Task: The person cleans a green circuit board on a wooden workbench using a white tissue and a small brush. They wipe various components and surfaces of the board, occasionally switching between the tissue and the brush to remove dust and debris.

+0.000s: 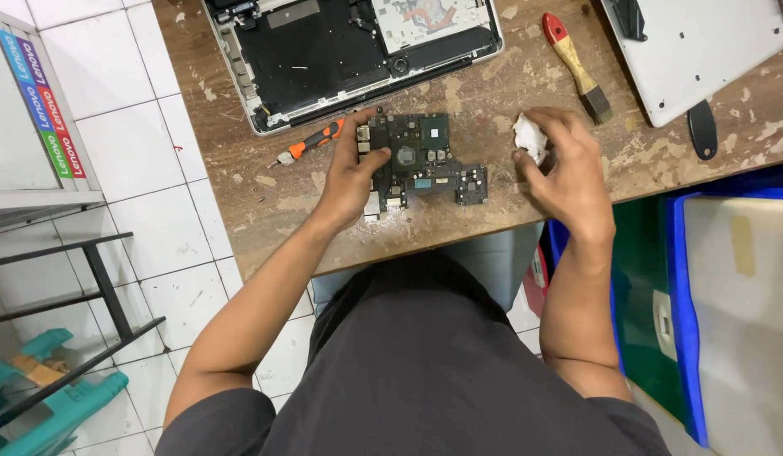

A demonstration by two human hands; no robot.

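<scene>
The wooden table (459,211) looks rough and scratched. The white tissue (529,137) is soft, crumpled paper. The floor tiles (155,169) shine.

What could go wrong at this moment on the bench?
The circuit board lies on a worn, crumb-strewn wooden table under the left hand; debris may scratch or foul it. The right hand grips a white wad, which may shed fibres onto the chips.
</scene>
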